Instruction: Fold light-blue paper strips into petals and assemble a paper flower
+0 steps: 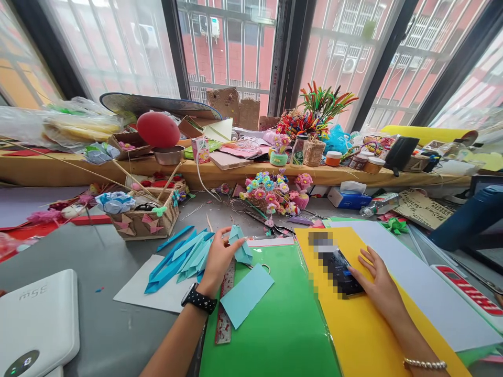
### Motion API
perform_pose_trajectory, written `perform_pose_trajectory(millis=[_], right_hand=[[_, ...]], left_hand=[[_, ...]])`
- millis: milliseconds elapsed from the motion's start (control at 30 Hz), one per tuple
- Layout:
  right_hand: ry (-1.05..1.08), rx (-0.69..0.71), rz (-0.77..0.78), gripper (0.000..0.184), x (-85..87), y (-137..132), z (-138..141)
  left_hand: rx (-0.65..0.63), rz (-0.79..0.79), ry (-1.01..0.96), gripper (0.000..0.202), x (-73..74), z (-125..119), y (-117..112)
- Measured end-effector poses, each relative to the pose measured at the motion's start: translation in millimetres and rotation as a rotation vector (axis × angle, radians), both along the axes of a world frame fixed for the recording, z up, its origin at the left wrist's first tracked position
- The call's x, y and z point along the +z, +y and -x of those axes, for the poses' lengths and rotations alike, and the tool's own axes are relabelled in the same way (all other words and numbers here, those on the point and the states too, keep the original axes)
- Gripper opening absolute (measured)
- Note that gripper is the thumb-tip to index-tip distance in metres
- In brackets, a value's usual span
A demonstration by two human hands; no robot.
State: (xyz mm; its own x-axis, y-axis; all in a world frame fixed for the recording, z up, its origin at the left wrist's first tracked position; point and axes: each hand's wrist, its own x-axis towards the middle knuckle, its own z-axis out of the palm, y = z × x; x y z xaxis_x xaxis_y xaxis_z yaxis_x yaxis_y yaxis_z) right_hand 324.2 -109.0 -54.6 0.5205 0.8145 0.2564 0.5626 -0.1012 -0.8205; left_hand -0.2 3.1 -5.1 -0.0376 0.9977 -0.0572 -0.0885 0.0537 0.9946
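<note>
My left hand (220, 256), with a dotted watch strap at its wrist, pinches a folded light-blue paper piece (241, 245) between thumb and fingers. Just below it a flat light-blue paper rectangle (247, 296) lies across a patterned ruler (225, 319) and a green sheet (275, 335). Left of that hand, several folded blue paper strips (173, 264) are piled on a white sheet (137, 285). My right hand (375, 275) has its fingers spread, the thumb touching the screen of a smartphone (341, 275). The phone lies on a yellow sheet (377, 335), partly blurred out.
A cardboard basket (147, 225) with sticks and paper flowers stands at the left, behind a white power bank (43, 319). Scissors (275, 228) and crocheted flowers (269, 191) lie at the back. The cluttered window ledge (236, 175) holds a red balloon (158, 129) and jars.
</note>
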Motion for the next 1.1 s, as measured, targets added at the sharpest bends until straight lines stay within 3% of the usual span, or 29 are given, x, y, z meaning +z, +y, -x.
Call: perform_pose_trajectory(millis=[200, 333, 467, 567, 700, 1100], right_hand=[[-0.281, -0.148, -0.05, 0.039, 32.1, -7, 8], [-0.411, -0.066, -0.027, 0.03, 45.0, 1, 15], [-0.422, 0.065, -0.104, 0.031, 34.6, 11, 18], [-0.385, 0.116, -0.058, 0.033, 24.8, 11, 16], [-0.359, 0.163, 0.014, 0.032, 20.4, 9, 11], [-0.408, 0.223, 0.035, 0.023, 13.8, 14, 10]], left_hand=[[0.007, 0.012, -0.037, 0.048, 1.9, 0, -2], [0.017, 0.008, -0.024, 0.047, 2.2, 0, -2], [0.022, 0.012, -0.036, 0.046, 1.3, 0, -2], [0.015, 0.015, -0.034, 0.046, 1.1, 0, -2], [0.006, 0.003, -0.023, 0.045, 1.7, 0, -3], [0.013, 0.007, -0.02, 0.046, 1.1, 0, -2]])
